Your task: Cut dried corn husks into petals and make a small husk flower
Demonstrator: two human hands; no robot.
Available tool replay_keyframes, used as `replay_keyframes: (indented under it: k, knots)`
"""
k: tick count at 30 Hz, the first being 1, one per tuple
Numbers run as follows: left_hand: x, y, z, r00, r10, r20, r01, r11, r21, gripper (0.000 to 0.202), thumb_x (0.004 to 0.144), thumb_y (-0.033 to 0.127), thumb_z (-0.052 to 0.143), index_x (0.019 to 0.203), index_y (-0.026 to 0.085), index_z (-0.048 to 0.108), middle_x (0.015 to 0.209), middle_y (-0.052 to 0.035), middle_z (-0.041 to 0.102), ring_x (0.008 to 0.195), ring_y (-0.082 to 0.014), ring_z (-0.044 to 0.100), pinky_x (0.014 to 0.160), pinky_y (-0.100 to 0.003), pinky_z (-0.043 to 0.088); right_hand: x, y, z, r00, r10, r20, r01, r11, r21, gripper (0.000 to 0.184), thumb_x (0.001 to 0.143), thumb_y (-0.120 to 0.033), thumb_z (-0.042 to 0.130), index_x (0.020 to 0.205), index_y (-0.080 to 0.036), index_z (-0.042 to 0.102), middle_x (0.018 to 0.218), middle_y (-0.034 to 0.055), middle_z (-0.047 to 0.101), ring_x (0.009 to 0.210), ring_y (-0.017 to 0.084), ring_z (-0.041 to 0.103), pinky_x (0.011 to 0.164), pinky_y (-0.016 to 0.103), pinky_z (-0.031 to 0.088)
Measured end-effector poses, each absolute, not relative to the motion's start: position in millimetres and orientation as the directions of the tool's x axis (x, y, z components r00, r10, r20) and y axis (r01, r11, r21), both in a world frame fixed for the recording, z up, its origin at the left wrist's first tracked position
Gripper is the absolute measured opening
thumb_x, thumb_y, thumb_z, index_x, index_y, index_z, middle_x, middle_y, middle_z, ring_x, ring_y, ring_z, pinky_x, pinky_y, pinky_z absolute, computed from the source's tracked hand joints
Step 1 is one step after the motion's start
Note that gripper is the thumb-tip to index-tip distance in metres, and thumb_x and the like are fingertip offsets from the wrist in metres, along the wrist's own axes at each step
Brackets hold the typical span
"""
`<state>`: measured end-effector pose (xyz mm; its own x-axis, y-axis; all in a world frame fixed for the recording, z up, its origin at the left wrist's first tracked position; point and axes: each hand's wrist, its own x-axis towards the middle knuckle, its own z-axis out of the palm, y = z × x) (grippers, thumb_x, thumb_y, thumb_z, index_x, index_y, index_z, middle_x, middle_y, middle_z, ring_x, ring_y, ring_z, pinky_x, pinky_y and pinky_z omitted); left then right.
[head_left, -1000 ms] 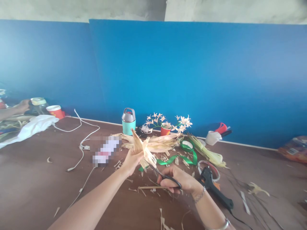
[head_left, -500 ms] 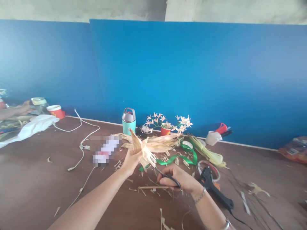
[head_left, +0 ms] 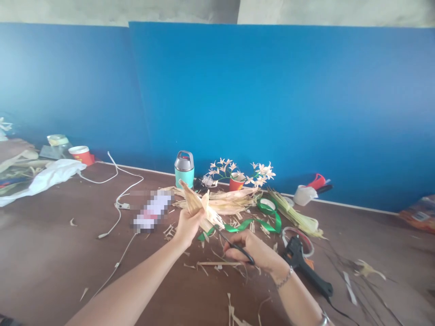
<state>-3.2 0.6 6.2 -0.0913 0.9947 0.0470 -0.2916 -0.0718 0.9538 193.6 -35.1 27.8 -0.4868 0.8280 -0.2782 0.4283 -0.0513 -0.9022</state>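
My left hand (head_left: 189, 227) is closed around a pale corn husk (head_left: 193, 199), whose pointed end sticks up and whose cut, fringed strips spread to the right. Black-handled scissors (head_left: 242, 252) are in my right hand (head_left: 253, 249), with fingers through the handle. Their blades reach up-left to the lower edge of the husk; how far they are parted I cannot tell. Behind my hands lies a pile of dry husks (head_left: 234, 201). A green ribbon (head_left: 249, 223) curls beside it, and thin husk scraps (head_left: 217, 264) are scattered below my hands.
A black glue gun (head_left: 307, 267) and a tape roll (head_left: 307, 242) lie right of my right hand. Farther back stand a mint flask (head_left: 184, 174), a red cup (head_left: 237, 182) with husk flowers, and a green-yellow stalk bundle (head_left: 299, 215). A white cable (head_left: 117, 213) runs along the left.
The scissor blades have shifted slightly left, up to the husk's lower edge. At the far left, another person's hand has drawn back from the jar and out of view.
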Motion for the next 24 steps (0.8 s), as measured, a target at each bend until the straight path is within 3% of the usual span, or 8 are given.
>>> replay_keyframes:
  k: [15,24]
  knots:
    - [7,-9,9,-0.222,0.975,0.004,-0.282,-0.068,0.957,0.023,0.068,0.030,0.062,0.053,0.015,0.053,0.039,0.0080,0.036,0.034,-0.0045,0.027,0.035,-0.020,0.018,184,-37,21,-0.433,0.843,-0.320,0.396,-0.141,-0.907,0.019,0.071,-0.032,0.062,0.077,-0.014,0.064,0.041,-0.0059,0.050,0.030,0.003,0.037,0.030,0.014,0.027]
    - [8,-8,-1,-0.328,0.943,0.048,-0.236,-0.131,0.963,0.024,0.070,0.034,0.061,0.057,0.014,0.055,0.045,0.0060,0.042,0.041,-0.0072,0.036,0.039,-0.020,0.027,170,-42,34,-0.385,0.858,-0.339,0.417,-0.165,-0.894,0.012,0.068,-0.026,0.062,0.070,-0.014,0.062,0.038,-0.0077,0.044,0.030,0.003,0.034,0.028,0.014,0.025]
